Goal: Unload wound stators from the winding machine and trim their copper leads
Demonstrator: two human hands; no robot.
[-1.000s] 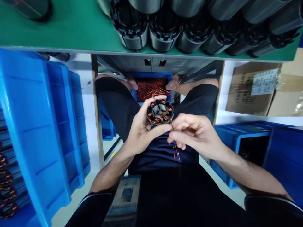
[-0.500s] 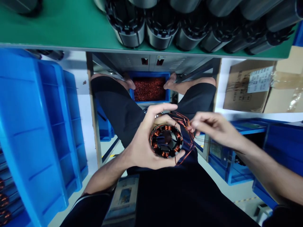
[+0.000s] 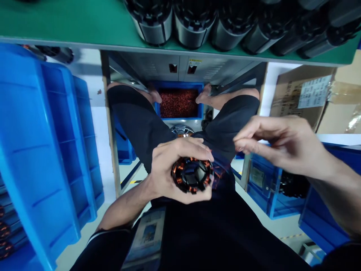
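My left hand (image 3: 176, 160) is wrapped around a motor stator (image 3: 194, 187), a round black ring with copper windings inside its bore. Its open end faces up towards me, above my lap. Loose copper wires (image 3: 220, 174) stick out on the stator's right side, blurred by motion. Well apart from it, to the right, is my right hand (image 3: 282, 145), with thumb and fingertips pinched together. Whether a thin wire is between those fingertips I cannot make out.
Several stators (image 3: 194, 32) stand along the green bench (image 3: 84, 26) ahead. A blue bin (image 3: 158, 109) of copper scraps sits on the floor between my feet. Blue crates (image 3: 28, 150) are at left; a cardboard box (image 3: 301, 90) and a blue container (image 3: 273, 216) are at right.
My right hand has moved away from the copper wires, to the right and slightly up. The stator has tilted and shifted a little left in my left hand, whose fingers have closed further round it.
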